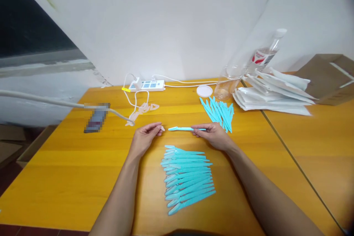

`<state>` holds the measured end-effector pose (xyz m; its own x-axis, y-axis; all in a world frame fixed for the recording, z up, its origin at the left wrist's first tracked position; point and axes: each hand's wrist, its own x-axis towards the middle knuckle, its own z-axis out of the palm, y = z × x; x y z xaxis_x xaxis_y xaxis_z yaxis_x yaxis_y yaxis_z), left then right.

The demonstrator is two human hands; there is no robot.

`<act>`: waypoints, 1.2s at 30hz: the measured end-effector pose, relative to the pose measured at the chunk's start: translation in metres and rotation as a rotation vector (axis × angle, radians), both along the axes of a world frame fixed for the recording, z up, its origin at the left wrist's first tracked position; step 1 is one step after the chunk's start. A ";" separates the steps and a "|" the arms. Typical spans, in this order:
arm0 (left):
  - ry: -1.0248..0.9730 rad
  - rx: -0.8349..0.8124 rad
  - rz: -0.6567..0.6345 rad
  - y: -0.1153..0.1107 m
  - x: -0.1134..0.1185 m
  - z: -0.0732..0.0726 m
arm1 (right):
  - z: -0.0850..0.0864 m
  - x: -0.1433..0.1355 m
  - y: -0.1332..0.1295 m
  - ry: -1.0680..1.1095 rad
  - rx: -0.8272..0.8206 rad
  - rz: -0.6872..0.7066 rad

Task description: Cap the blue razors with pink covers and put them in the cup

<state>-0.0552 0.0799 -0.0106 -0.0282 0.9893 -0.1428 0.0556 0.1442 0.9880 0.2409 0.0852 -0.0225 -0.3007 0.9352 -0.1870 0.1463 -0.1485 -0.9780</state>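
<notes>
Hands, two: one left hand (146, 138), one right hand (214, 134), both hovering above the tabletop (69, 177).

Held blue stick, one (182, 128): lying roughly level between the closed fingers (197, 131) of the right hand, which are clamping its right-hand part; its broader, pale-edged head is pointing left, toward the left hand.

Small whitish piece, one (162, 128): sitting between the pinched fingertips of the left hand, its end showing just beside the tip of the held blue stick, the two standing apart.

Row of blue sticks (190, 171), one, more than ten pieces: lying side by side, partly overlapping, nearer the wearer than both hands, heads facing left; exact count not telling.

Heap of blue sticks (217, 112), one, overlapping too closely for counting: resting beyond the right hand.

Pale translucent pieces (151, 107), several, uncounted: lying beyond the left hand, beside a white cable.

Round white lid (204, 91), one; clear container (226, 87), one: both standing or lying beyond the heap.

Labelled bottle (264, 57), one, white-capped: standing behind the white packets (273, 97), several, stacked.

Cardboard box (328, 77), one: resting at far right.

Power strip (151, 85), one: lying near the wall.

Blurred dark device (97, 118), one: lying at left.
</notes>
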 end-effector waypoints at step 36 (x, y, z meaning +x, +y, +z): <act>0.489 -0.126 -0.627 -0.018 -0.004 0.024 | 0.021 -0.006 -0.013 -0.544 0.607 0.238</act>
<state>-0.0591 0.0622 0.0129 0.4384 0.8192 -0.3697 0.5856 0.0517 0.8090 0.2351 0.0722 -0.0011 -0.5156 0.8433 0.1516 0.5799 0.4737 -0.6628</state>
